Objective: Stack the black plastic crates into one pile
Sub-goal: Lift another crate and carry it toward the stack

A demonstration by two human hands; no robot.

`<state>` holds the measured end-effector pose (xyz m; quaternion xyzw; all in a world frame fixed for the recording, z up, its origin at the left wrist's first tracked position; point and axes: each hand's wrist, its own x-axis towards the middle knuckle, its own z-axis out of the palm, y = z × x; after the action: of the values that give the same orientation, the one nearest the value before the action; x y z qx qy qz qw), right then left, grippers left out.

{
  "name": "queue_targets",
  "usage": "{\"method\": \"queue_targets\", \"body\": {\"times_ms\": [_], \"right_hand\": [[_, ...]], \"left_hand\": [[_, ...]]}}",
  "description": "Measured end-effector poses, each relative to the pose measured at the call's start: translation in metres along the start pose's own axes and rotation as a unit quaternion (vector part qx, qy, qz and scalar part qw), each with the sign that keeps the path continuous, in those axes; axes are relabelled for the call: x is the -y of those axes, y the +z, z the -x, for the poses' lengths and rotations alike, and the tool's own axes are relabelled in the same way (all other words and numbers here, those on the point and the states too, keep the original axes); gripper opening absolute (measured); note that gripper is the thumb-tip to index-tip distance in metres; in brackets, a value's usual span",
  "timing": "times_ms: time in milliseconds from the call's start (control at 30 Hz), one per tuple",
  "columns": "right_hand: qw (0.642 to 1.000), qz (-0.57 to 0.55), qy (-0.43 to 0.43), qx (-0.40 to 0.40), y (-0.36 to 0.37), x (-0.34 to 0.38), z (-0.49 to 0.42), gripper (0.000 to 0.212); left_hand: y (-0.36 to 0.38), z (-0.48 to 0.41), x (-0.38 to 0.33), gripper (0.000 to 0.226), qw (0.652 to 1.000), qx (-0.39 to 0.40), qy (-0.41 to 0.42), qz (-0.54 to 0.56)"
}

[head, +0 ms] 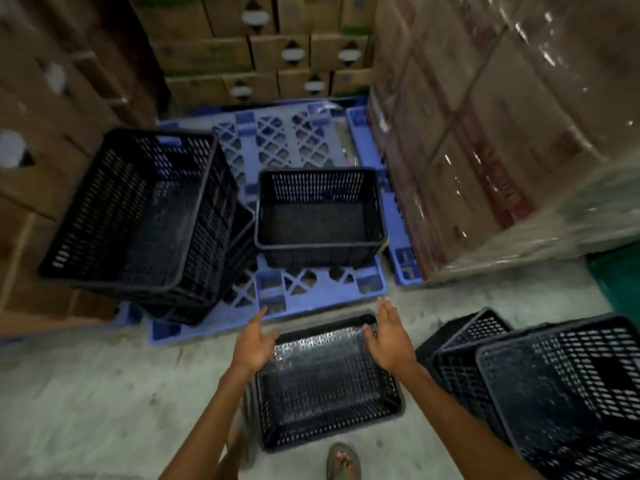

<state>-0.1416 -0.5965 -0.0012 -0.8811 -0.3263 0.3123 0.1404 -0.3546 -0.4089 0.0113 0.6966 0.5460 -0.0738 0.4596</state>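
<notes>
While both arms reach forward over the concrete floor (pixel 86 393), the left hand (pixel 254 344) and the right hand (pixel 389 336) hover with fingers spread, palms turned toward each other, on either side of the far end of a black crate on the floor (pixel 329 389). Neither hand grips anything; the left one sits just beside the crate's left rim, the right one just above its right rim, and whether either touches the plastic cannot be told. A sandalled foot (pixel 343 460) stands just beside the crate's near edge. Beyond it lies a blue pallet (pixel 304 285), and near the pallet's right edge a single black crate (pixel 320 216) sits upright and empty. At the pallet's left edge a pile of nested crates (pixel 145 216) leans to the left, its top crate tilted. At the right of the floor, near the hovering hands, another group of black crates (pixel 540 382) lies tipped and overlapping. Cardboard boxes (pixel 277 50) are stacked behind the pallet, and shrink-wrapped cartons (pixel 485 133) rise along its right side.
</notes>
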Motion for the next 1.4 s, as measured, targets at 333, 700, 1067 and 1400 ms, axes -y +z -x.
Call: {"method": "queue_targets", "body": {"times_ms": [333,700,1067,1400], "right_hand": [[0.994,-0.025,0.045,-0.097,-0.045,0.06,-0.178,0.071],[0.98,0.146,0.037,-0.129,0.025,0.003,-0.422,0.072],[0.954,0.065,0.115,-0.268,0.05,-0.112,-0.514,0.063],[0.946,-0.029,0.167,-0.276,0.009,-0.118,-0.474,0.049]], "left_hand": [[-0.097,-0.207,-0.075,0.061,0.996,-0.019,0.091,-0.012],[-0.042,-0.458,-0.051,0.061,0.978,-0.134,0.147,-0.054],[0.004,-0.559,-0.044,0.072,0.968,-0.228,0.09,-0.061],[-0.013,-0.537,-0.075,0.021,0.968,-0.246,0.034,-0.037]]}}
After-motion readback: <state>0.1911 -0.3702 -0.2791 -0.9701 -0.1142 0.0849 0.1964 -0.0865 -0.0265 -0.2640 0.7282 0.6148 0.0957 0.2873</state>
